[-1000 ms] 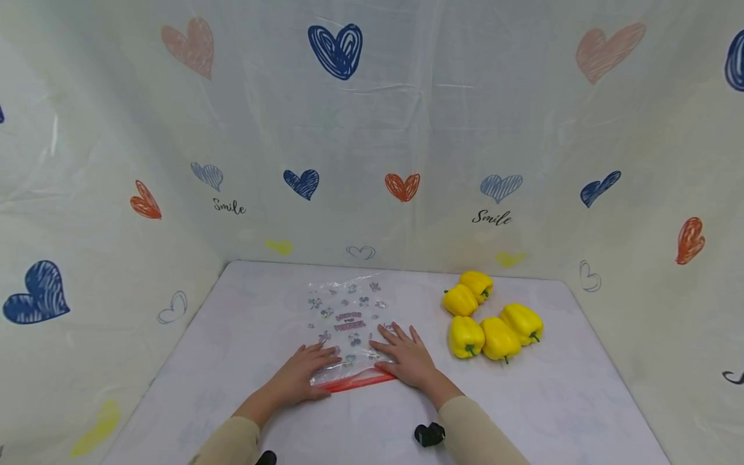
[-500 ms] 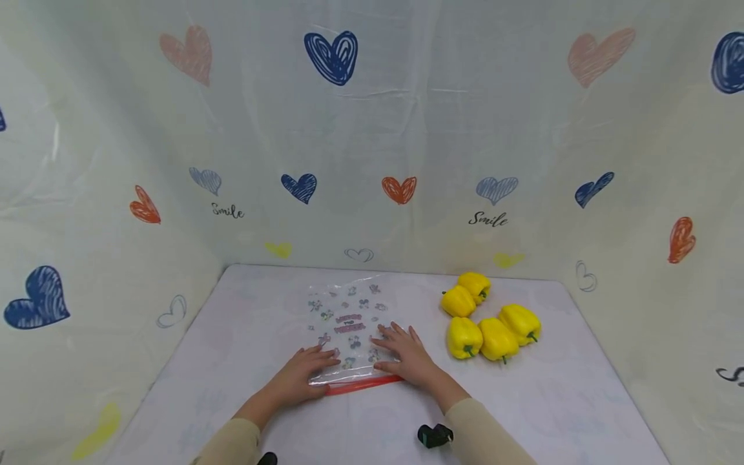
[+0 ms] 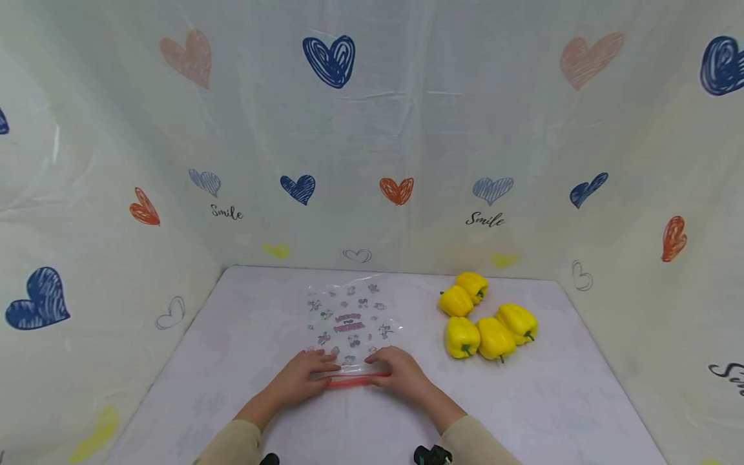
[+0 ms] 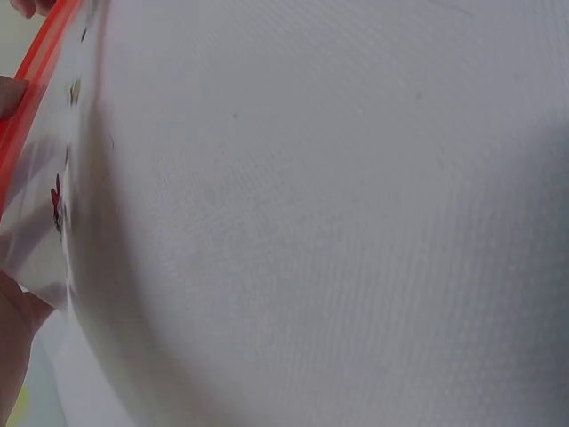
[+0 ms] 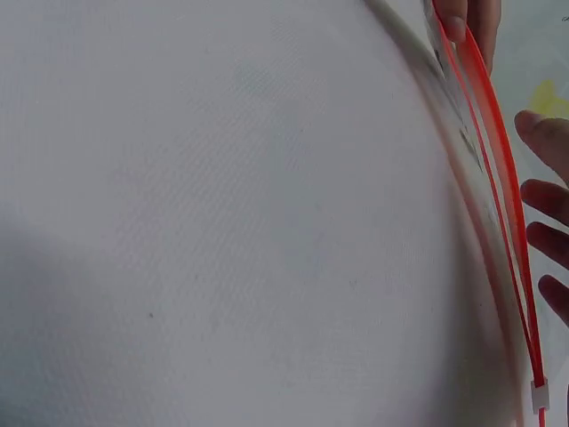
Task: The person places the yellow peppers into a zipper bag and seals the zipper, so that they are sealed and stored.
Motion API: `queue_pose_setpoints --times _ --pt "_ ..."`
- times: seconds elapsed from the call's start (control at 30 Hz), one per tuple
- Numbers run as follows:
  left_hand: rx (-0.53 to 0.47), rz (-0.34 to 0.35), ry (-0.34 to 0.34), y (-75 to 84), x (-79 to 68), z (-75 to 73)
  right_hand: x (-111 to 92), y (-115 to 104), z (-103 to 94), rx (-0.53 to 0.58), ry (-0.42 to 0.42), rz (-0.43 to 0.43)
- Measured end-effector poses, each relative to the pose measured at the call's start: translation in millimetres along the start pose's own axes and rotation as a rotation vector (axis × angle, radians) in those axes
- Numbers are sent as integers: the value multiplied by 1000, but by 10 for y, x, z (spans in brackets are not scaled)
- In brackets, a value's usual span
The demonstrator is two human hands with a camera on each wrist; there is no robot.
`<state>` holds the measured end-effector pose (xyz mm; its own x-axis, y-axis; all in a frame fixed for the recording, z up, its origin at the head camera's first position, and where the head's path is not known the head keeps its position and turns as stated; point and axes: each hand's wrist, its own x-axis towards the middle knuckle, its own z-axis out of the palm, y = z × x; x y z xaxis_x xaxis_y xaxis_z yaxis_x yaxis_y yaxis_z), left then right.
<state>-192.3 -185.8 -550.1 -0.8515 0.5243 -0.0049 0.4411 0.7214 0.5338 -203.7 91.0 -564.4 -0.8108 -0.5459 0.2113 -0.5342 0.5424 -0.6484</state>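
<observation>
Left hand (image 3: 296, 380) in pinch on bag (image 3: 349, 323), right hand (image 3: 403, 374) newly drawn back, grip unclear

So yeah, one zip bag (image 3: 349, 330) with one white slider (image 5: 540, 396). At the bag's near edge, one left hand (image 3: 299, 380) plus one right hand (image 3: 403, 376), so two. Five peppers (image 3: 462, 337) right of the bag, plus two sleeves (image 3: 232, 443) and two black things (image 3: 433, 455) this side of it.
</observation>
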Motion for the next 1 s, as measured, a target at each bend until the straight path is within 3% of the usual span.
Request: queue_pose_setpoints --times 0.33,0.53,1.0 --pt "-36 -5 12 5 1 -19 14 -81 29 49 -15 74" --pt "-52 29 24 -12 -2 -27 41 -79 40 57 -31 79" --pt "-91 -19 -45 44 33 -55 152 -65 8 22 -52 -1"
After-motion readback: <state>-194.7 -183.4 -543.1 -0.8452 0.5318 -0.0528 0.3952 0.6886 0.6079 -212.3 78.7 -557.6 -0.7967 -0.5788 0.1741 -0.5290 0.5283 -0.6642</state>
